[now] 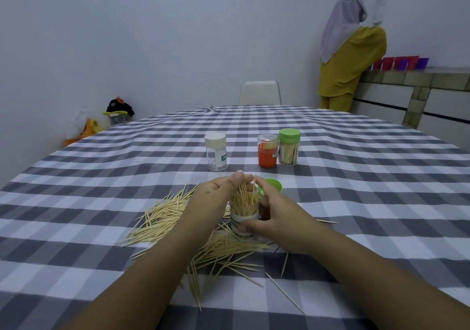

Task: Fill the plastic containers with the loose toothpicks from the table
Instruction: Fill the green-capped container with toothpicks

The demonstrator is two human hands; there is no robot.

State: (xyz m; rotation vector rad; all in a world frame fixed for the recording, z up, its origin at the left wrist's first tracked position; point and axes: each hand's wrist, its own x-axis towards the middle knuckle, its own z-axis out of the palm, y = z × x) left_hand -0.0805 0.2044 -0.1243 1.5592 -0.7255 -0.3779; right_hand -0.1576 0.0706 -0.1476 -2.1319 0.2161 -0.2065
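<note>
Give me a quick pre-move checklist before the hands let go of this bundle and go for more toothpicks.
1. Open container upright on the checked tablecloth: ok.
2. Right hand steadies the container by its lower wall: ok.
3. Left hand holds the toothpick bundle with its lower ends inside the mouth: ok.
4. Bundle fully seated: not ok, tips stand well above the rim.
5. Loose toothpicks left on the cloth: not ok, big piles to the left and in front.
6. Green lid off and close behind the container: ok.
</note>
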